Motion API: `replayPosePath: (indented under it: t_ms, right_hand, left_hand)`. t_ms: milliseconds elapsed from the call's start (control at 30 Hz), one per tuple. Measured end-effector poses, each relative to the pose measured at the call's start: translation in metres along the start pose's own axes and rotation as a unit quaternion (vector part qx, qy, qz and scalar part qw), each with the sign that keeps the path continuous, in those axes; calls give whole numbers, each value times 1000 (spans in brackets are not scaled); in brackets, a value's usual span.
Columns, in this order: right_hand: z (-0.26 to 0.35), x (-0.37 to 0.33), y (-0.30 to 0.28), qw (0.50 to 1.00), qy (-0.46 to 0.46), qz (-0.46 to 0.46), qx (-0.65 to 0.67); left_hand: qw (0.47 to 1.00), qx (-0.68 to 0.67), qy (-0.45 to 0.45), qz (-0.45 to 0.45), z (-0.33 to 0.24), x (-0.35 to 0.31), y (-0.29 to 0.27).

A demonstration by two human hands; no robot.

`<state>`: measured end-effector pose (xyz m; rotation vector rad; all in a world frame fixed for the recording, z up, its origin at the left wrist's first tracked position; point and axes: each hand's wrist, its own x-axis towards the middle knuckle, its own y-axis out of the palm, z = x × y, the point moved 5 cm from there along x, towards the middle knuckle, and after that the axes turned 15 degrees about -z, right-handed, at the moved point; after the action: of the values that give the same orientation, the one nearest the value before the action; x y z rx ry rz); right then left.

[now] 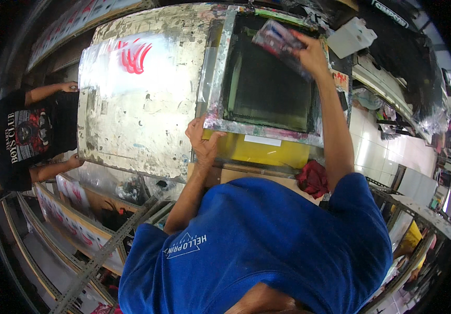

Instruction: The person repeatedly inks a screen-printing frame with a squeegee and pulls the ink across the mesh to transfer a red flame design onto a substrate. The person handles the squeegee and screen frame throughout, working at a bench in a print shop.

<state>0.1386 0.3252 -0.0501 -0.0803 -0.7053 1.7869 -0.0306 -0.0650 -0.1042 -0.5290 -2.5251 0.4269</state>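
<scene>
A silk screen frame (267, 127), smeared with ink, lies in front of me over a yellow surface (285, 153). Its dark mesh (267, 78) faces up. My left hand (203, 142) grips the frame's near left corner, thumb against the near bar. Toward the far right of the frame, my right hand (310, 54) is closed around a wide, ink-stained squeegee (277, 39), held tilted across the mesh. Blur hides whether its blade touches the mesh.
Left of the screen, a stained whitish board (152, 115) bears a sheet with a red print (134, 57). Another person's hands (69, 87) rest at its left edge. A red cloth (313, 179) lies near my right arm; a white jug (352, 37) stands far right. Racks (94, 256) flank me.
</scene>
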Motion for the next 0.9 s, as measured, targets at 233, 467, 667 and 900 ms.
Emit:
replayPosePath:
  t_ms: [233, 467, 667, 900]
  right_hand:
    - [177, -115, -60, 961, -141, 15, -238]
    - [240, -47, -107, 921, -328, -145, -154]
    - [275, -2, -115, 931, -283, -140, -184]
    - [270, 20, -123, 925, -306, -143, -175]
  left_hand:
    - [996, 3, 33, -78, -94, 72, -12]
    - [943, -319, -53, -77, -132, 152, 31]
    - [972, 212, 43, -92, -8, 100, 58]
    - [968, 240, 39, -61, 20, 53, 71]
